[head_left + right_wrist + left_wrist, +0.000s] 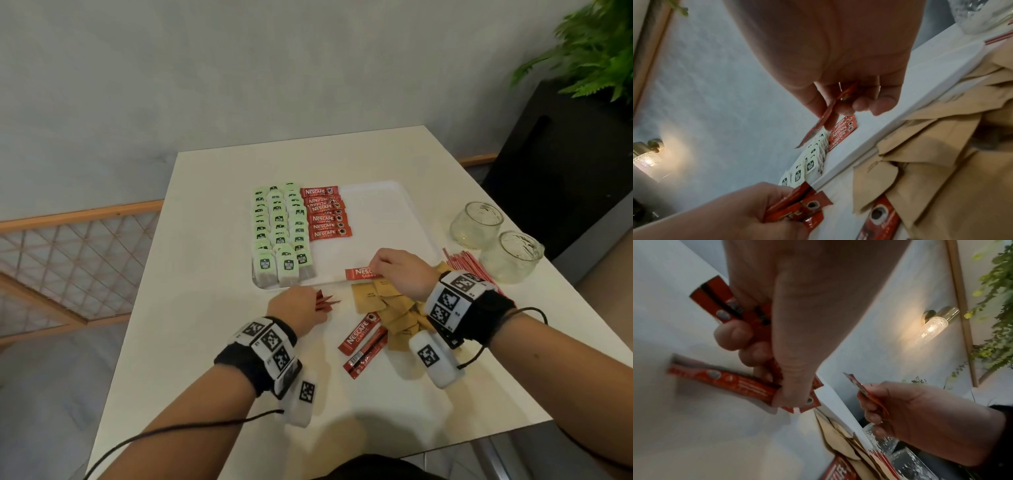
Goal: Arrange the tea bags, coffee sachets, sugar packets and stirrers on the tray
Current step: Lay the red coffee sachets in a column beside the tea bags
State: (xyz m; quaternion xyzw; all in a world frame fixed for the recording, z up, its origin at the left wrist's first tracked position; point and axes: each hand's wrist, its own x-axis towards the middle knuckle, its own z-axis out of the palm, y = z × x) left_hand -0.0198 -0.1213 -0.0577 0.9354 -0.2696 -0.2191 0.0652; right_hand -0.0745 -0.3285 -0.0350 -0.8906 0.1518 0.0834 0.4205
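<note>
A white tray [387,219] holds rows of green tea bags [279,226] on its left and a column of red coffee sachets [327,214] beside them. My right hand [397,272] pinches one red coffee sachet [359,273] over the tray's near edge; the right wrist view shows that sachet [824,116] between thumb and fingers. My left hand [296,306] grips a bundle of several coffee sachets [729,305] just in front of the tray. Two more sachets [363,342] lie on the table beside a pile of brown sugar packets [394,308]. Red-striped stirrers [469,265] lie to the right.
Two empty glass jars [476,224] [512,255] stand at the table's right edge near the stirrers. The tray's right half [394,205] is bare. A black planter with a fern [582,113] stands beyond the table's right corner, a wooden lattice rail [68,260] to the left.
</note>
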